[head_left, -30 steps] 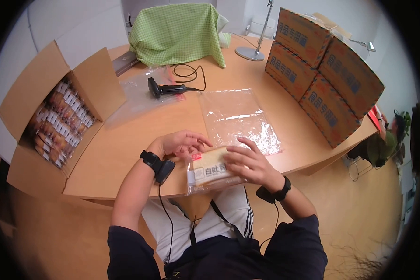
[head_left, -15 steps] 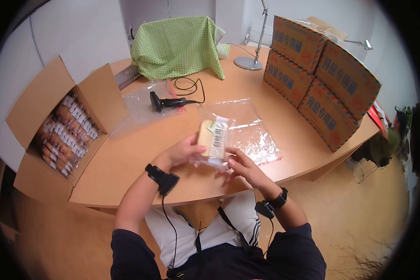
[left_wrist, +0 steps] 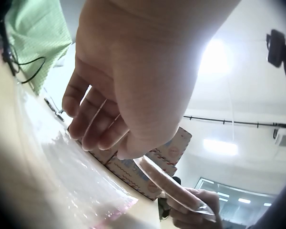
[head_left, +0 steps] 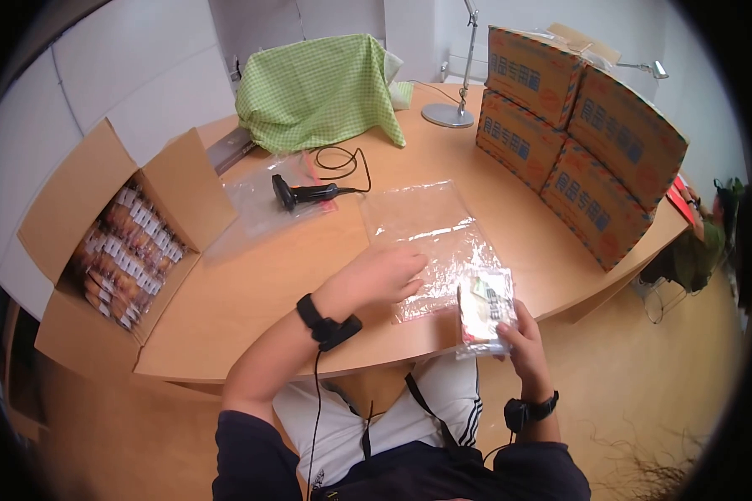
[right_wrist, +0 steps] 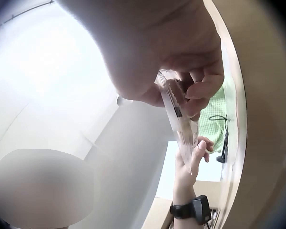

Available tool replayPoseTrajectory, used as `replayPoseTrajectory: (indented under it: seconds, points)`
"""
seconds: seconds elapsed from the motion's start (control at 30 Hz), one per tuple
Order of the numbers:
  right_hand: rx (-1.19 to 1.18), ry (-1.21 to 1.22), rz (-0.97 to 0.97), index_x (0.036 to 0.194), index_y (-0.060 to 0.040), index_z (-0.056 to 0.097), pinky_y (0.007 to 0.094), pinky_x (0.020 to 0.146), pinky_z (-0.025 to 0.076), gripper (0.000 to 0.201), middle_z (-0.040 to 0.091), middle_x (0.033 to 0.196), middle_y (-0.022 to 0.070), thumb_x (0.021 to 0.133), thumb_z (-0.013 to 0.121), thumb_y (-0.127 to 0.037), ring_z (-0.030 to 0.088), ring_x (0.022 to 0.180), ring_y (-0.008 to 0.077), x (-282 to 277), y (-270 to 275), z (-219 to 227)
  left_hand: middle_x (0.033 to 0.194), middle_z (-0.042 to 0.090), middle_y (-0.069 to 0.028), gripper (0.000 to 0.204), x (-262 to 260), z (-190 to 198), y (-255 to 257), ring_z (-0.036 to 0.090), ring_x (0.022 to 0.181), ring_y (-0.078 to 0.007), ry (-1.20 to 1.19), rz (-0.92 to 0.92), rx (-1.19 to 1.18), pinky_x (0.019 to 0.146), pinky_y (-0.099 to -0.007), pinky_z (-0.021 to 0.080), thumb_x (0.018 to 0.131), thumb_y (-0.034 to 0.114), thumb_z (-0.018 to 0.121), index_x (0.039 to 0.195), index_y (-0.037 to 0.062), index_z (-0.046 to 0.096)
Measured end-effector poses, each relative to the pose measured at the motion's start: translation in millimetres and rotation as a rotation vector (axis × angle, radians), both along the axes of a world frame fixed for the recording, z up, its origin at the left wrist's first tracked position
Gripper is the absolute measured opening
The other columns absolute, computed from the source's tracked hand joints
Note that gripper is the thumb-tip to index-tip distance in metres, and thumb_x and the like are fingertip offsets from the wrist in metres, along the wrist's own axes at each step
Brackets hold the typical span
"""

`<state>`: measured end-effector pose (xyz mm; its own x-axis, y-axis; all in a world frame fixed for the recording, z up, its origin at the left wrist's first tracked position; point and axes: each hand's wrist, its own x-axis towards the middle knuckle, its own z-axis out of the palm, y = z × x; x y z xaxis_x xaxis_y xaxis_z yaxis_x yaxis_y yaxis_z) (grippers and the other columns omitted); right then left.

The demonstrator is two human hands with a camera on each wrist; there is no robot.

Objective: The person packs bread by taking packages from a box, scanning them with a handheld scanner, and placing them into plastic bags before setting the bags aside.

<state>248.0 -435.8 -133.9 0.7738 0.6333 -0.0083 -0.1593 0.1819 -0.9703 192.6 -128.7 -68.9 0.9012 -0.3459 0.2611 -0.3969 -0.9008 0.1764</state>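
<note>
My right hand (head_left: pixel 524 338) grips a packaged slice of bread (head_left: pixel 485 309) by its side, the thumb on the printed front. The clear wrapper has dark lettering and catches the light. In the right wrist view the packet (right_wrist: pixel 178 114) appears edge-on between thumb and fingers. My left hand (head_left: pixel 382 274) hovers above a flat clear plastic bag (head_left: pixel 418 209) on the table, its fingers loosely bent with nothing in them. The left wrist view shows this hand (left_wrist: pixel 128 90) close beside the shiny bag (left_wrist: pixel 71 167).
An open carton (head_left: pixel 63 196) of wrapped baked goods stands at the left. A black barcode scanner (head_left: pixel 305 194) lies on another clear bag (head_left: pixel 255 200). Stacked printed boxes (head_left: pixel 522 146) stand at the right; a green checked cloth (head_left: pixel 317 96) and a lamp base (head_left: pixel 447 115) are behind.
The packet was in both hands, was turned upright, and has moved right in my right hand. My left hand has let go of it and moved over the flat bag.
</note>
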Motion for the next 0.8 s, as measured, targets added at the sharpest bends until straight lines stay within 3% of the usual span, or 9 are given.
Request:
replayPoseTrajectory:
  seconds: [0.13,0.23,0.4,0.47,0.5,0.57,0.6,0.67,0.8]
  points:
    - [0.022,0.061,-0.036,0.134,0.0037,0.040,0.0212,0.044,0.043,0.052,0.064,0.087,0.0059,0.089,0.061,-0.009,0.057,0.057,0.0085,-14.4,-15.5,-1.4,0.095,0.062,-0.0152,0.036,32.5,-20.2,-24.8,0.062,0.093,-0.0305,0.123,-0.011,0.187,0.076,-0.0431,0.052,0.085,0.037,0.063,0.097,0.0022,0.062]
    - [-0.042,0.020,0.009,0.133,0.0048,0.043,0.0206,0.044,0.043,0.050,0.065,0.091,0.0059,0.088,0.061,-0.009,0.057,0.059,0.0072,-16.9,-25.0,-7.8,0.105,0.062,-0.0128,0.039,33.7,-33.6,-47.9,0.060,0.101,-0.0307,0.267,0.124,0.319,0.082,-0.0438,0.052,0.079,0.035,0.069,0.104,0.0061,0.064]
    - [-0.069,0.021,0.005,0.134,0.0056,0.044,0.0204,0.044,0.042,0.051,0.065,0.093,0.0053,0.088,0.062,-0.009,0.056,0.058,0.0060,-15.2,-33.2,-2.0,0.106,0.062,-0.0123,0.032,35.9,-56.3,-55.4,0.060,0.102,-0.0292,0.222,0.212,0.352,0.080,-0.0404,0.053,0.077,0.023,0.069,0.104,0.0063,0.064]
    - [-0.112,0.029,0.075,0.135,0.0063,0.044,0.0205,0.058,0.048,0.052,0.066,0.102,0.0066,0.088,0.061,-0.008,0.060,0.073,0.0073,-12.1,-34.9,-3.5,0.105,0.061,-0.0122,0.030,30.5,-56.7,-55.3,0.060,0.102,-0.0287,0.204,0.234,0.369,0.079,-0.0392,0.053,0.077,0.019,0.069,0.103,0.0062,0.064]
    - [-0.121,0.034,0.084,0.135,0.0063,0.044,0.0205,0.058,0.048,0.052,0.066,0.102,0.0066,0.088,0.061,-0.008,0.060,0.073,0.0073,-12.5,-32.2,-3.4,0.105,0.061,-0.0125,0.028,29.2,-55.0,-53.1,0.060,0.101,-0.0288,0.182,0.209,0.348,0.078,-0.0387,0.054,0.076,0.015,0.068,0.103,0.0060,0.064]
    - [-0.159,0.013,0.050,0.137,0.0071,0.044,0.0222,0.080,0.048,0.054,0.065,0.113,0.0078,0.088,0.061,-0.006,0.060,0.094,0.0097,-12.4,-26.7,-1.6,0.105,0.061,-0.0128,0.027,30.1,-51.0,-46.5,0.060,0.101,-0.0288,0.159,0.192,0.317,0.078,-0.0382,0.054,0.076,0.012,0.066,0.103,0.0058,0.064]
    - [-0.167,0.010,0.058,0.137,0.0071,0.044,0.0222,0.080,0.048,0.054,0.065,0.113,0.0078,0.088,0.061,-0.006,0.060,0.094,0.0097,-10.9,-25.2,-0.8,0.105,0.061,-0.0130,0.026,32.2,-50.4,-41.9,0.060,0.102,-0.0290,0.170,0.162,0.301,0.077,-0.0391,0.054,0.077,0.012,0.066,0.102,0.0057,0.064]
    - [-0.171,0.037,0.077,0.137,0.0076,0.043,0.0248,0.093,0.043,0.054,0.063,0.118,0.0084,0.088,0.061,-0.005,0.057,0.106,0.0119,-8.2,-22.0,-0.1,0.105,0.060,-0.0133,0.026,35.8,-48.2,-33.9,0.060,0.102,-0.0292,0.179,0.139,0.279,0.077,-0.0399,0.055,0.077,0.012,0.066,0.102,0.0056,0.064]
    - [-0.189,0.027,0.085,0.137,0.0077,0.043,0.0250,0.091,0.044,0.054,0.063,0.118,0.0084,0.087,0.061,-0.005,0.058,0.104,0.0118,-4.1,-15.1,-1.3,0.106,0.060,-0.0139,0.025,39.3,-38.1,-21.1,0.060,0.103,-0.0297,0.252,0.096,0.199,0.078,-0.0415,0.055,0.078,0.013,0.066,0.101,0.0048,0.065]
